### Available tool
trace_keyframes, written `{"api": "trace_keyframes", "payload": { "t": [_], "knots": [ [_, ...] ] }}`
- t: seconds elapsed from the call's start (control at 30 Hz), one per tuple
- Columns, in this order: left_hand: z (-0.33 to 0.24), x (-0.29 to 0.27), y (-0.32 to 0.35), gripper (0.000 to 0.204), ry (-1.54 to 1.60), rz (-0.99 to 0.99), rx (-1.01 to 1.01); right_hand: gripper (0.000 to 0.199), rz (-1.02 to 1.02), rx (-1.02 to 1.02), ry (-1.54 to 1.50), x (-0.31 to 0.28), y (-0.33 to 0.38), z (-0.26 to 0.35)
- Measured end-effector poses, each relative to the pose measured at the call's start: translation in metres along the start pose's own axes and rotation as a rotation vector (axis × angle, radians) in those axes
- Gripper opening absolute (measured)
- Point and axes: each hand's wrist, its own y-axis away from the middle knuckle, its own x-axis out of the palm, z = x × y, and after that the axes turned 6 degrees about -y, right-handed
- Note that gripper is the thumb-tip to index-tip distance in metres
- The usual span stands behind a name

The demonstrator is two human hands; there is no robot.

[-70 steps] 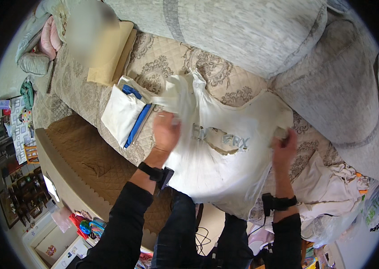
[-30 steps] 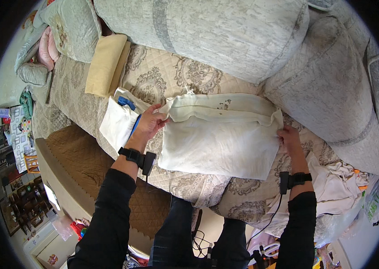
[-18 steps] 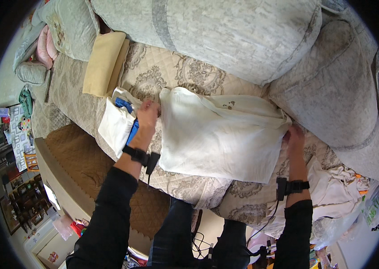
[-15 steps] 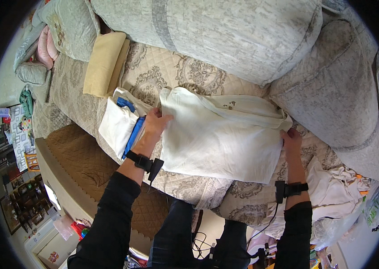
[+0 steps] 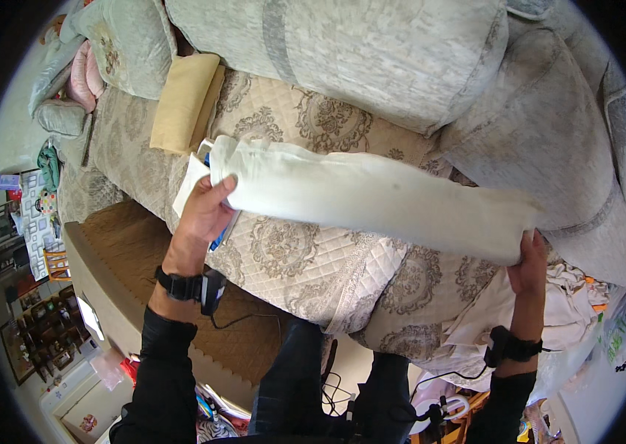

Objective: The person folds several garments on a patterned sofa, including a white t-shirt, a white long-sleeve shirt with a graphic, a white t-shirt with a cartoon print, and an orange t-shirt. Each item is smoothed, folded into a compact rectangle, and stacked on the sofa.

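Note:
Between my hands stretches a long white piece of cloth [image 5: 372,194], folded into a band and lifted above the sofa seat. Its left end is pinched in my left hand [image 5: 208,207], thumb on top. My right hand [image 5: 527,263] grips the lower corner of the right end, which looks blurred. Partly hidden behind my left hand and the cloth is a stack of folded white and blue fabric [image 5: 189,183]. Whether the band is a garment or a plain sheet, I cannot tell.
A patterned quilted cover [image 5: 283,255] lies over the sofa seat. Grey cushions [image 5: 372,59] line the back. A folded yellow cloth [image 5: 183,100] sits at the far left, crumpled pale fabric [image 5: 561,296] at the right. A brown quilted seat [image 5: 132,251] stands near left.
The white cloth was spread wide on the seat; now it is a narrow raised band. My left hand has moved left, my right hand right and slightly nearer.

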Motion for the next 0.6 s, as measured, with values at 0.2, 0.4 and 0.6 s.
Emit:
{"api": "trace_keyframes", "payload": {
  "t": [0.2,0.4,0.6],
  "knots": [
    [0.091,-0.032,0.012,0.027,-0.317,-0.091,-0.186,0.038,-0.094,0.090,0.328,-0.028,0.008,-0.100],
    [0.181,-0.040,0.004,0.033,-0.638,-0.393,-0.139,0.056,-0.434,-0.099,0.789,-0.033,0.013,-0.167],
    [0.180,-0.039,-0.011,0.047,-0.622,-0.283,-0.324,0.081,0.319,-0.690,1.367,0.109,0.024,-0.209]
  ]
}}
